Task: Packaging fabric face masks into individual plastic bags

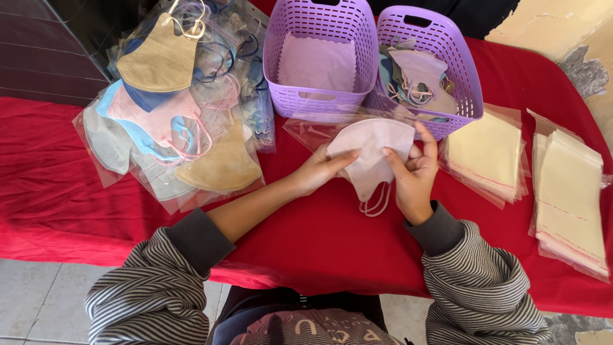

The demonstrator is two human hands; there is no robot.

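Both hands pinch one pale pink folded fabric face mask [370,150] over the red cloth-covered tabletop [319,236]. The left hand [319,169] closes its grip on the mask's left edge, thumb on top and fingers beneath; the right hand [415,172] closes on the right side, thumb pressed against the front and fingers curled behind the upper corner. The mask is held between the two hands, just above the cloth, with its folded long edge running left to right and its white ear loops [377,201] hanging toward the person. Its top edge overlaps a clear plastic sleeve [306,131] that lies flat just beyond the hands, so the sleeve lies away from the person, directly past the mask. Both hands are about equally near the sleeve; its visible part spreads out more on the left hand's side.

Behind the sleeve stand two purple perforated plastic baskets: the left basket [319,96] holds pale pink material flat on its floor, and the right basket [469,89] holds a loose tangle of masks in mixed colours. To the left lies a spread heap of bagged masks [179,108] in tan, pink, blue and grey. To the right lie two stacks of empty clear sleeves with cream backing, one near [488,153] and one farther out [571,198].
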